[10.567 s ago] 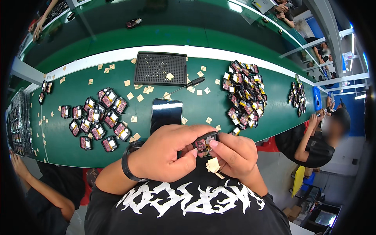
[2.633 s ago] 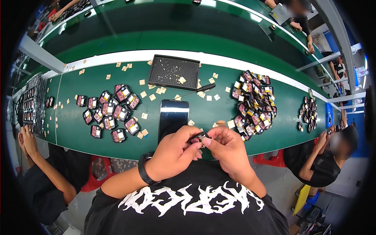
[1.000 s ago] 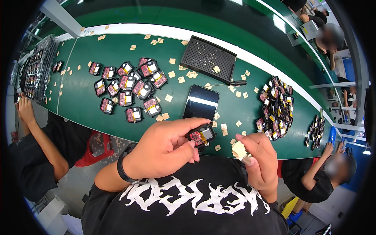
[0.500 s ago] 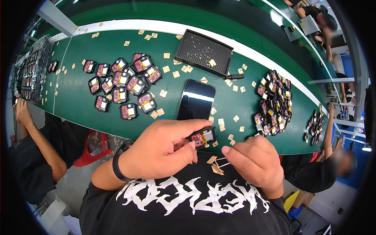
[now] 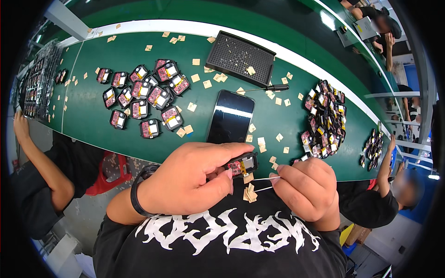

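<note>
Left hand (image 5: 194, 178): closed fingers pinch a small black module (image 5: 242, 164) with red and yellow parts showing; thumb on top, fingertips underneath.
Module position: held in the air at the near edge of the green table (image 5: 92, 120), just off the hand at its 2 o'clock.
Right hand (image 5: 306, 187): fingers curled narrow around thin metal tweezers (image 5: 264, 183); tips point toward 9 o'clock, at the module's lower edge.
Tan paper bits (image 5: 251, 193): small cluster just under the tweezers' tips, at 6 o'clock from the module; whether the tips grip them, cannot tell.
Phone (image 5: 230, 116): dark screen up, flat on the table, at 12 o'clock from the module.
Left group of modules (image 5: 143, 97): same kind, spread flat, at 10 o'clock from the phone.
Right heap of modules (image 5: 324, 118): piled, at 3 o'clock from the phone.
Black perforated tray (image 5: 240, 58): at 12 o'clock from the phone, one tan square on it.
Screwdriver (image 5: 266, 88): black handle, lies between tray and phone.
Tan squares (image 5: 197, 78): scattered over the table.
Wristband (image 5: 137, 194): black, on the left wrist.
Other people: an arm (image 5: 39, 162) at 9 o'clock, another person (image 5: 394, 190) at 3 o'clock.
</note>
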Demonstrator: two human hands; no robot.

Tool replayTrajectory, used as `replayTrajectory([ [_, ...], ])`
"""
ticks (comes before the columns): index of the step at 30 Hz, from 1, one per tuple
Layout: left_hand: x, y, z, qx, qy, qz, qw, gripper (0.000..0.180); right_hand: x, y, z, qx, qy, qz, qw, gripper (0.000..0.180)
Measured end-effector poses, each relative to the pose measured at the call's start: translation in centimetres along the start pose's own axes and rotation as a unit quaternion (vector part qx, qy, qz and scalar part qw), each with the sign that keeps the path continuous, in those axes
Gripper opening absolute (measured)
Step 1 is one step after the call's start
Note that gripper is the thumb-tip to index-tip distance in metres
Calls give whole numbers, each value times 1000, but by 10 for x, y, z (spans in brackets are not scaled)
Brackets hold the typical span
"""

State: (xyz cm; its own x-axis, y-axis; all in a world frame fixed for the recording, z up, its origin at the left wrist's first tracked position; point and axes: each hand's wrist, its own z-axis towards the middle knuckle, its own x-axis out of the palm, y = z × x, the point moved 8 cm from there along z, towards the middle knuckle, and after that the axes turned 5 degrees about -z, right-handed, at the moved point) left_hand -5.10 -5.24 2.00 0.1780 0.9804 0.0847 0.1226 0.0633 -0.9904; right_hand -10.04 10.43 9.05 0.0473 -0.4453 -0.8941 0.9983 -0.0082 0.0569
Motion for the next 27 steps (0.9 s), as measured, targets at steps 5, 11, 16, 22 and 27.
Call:
replayTrajectory([
  [5,6,16,2,-58,-38,-224,972,49,0,2,2,7,-2,42,999,24],
  [11,6,27,8,-54,-41,-321,945,61,8,7,0,6,0,25,1000,23],
  [16,0,28,5,-31,-58,-355,933,64,4,3,-2,18,-9,16,1000,23],
  [22,0,23,-1,-92,-31,-276,956,55,-4,2,-1,26,-24,-12,999,23],
  [27,1,18,-2,-23,-23,-147,989,47,-8,4,6,17,-13,-42,999,22],
])
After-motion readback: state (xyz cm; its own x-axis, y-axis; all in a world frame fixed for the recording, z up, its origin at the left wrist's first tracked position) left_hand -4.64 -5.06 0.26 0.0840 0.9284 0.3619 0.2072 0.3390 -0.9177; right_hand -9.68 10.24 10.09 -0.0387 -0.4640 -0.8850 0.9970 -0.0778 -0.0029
